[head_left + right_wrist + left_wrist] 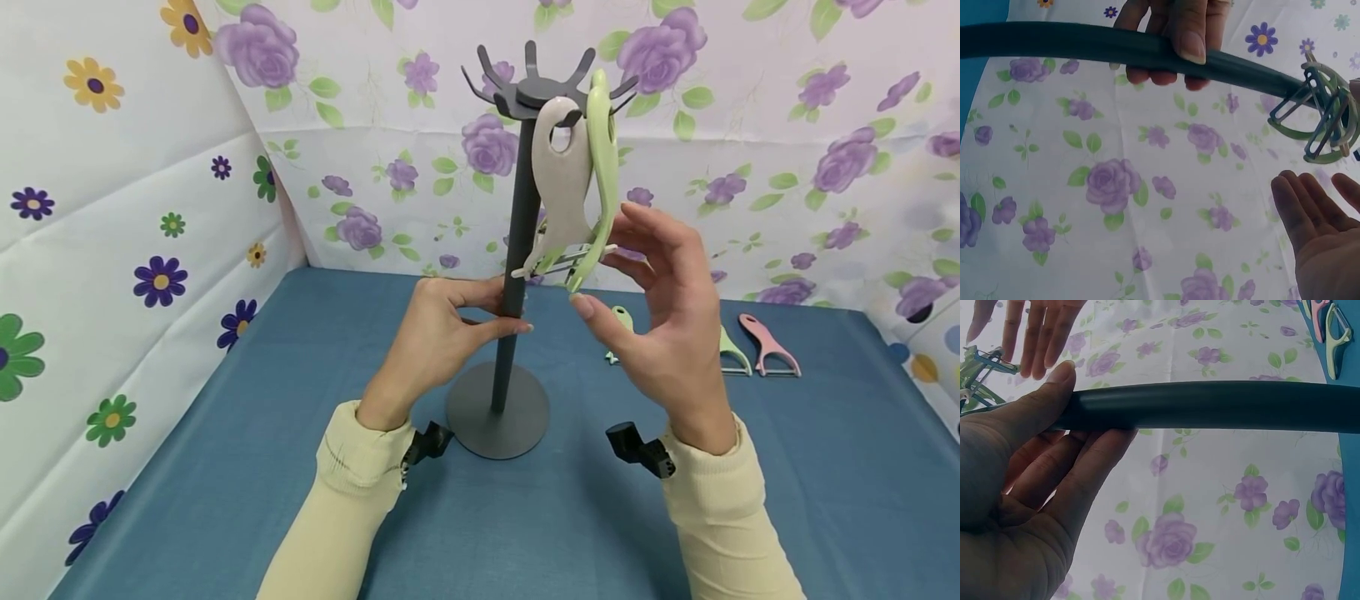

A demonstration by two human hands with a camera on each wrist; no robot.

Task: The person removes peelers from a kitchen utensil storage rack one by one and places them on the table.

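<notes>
Grey stand [517, 250] upright; beige peeler [561, 179], green peeler [603, 167] hanging.

one grey hook stand [517, 250], two peelers hanging [562, 183] [603, 167], three peelers [621, 321] [733, 354] [768, 343] on the cloth, two hands [435, 337] [667, 317]

No lettering, label, brand mark, number or sign can be read in any of the three views. The floral-print cloth walls carry only purple roses and coloured daisies, and nothing written shows on the dark grey metal hook stand [516, 250], the beige and green plastic peelers hanging from it, the peelers lying toward the right edge of the blue tabletop [825, 467], or the cream sleeves.
</notes>
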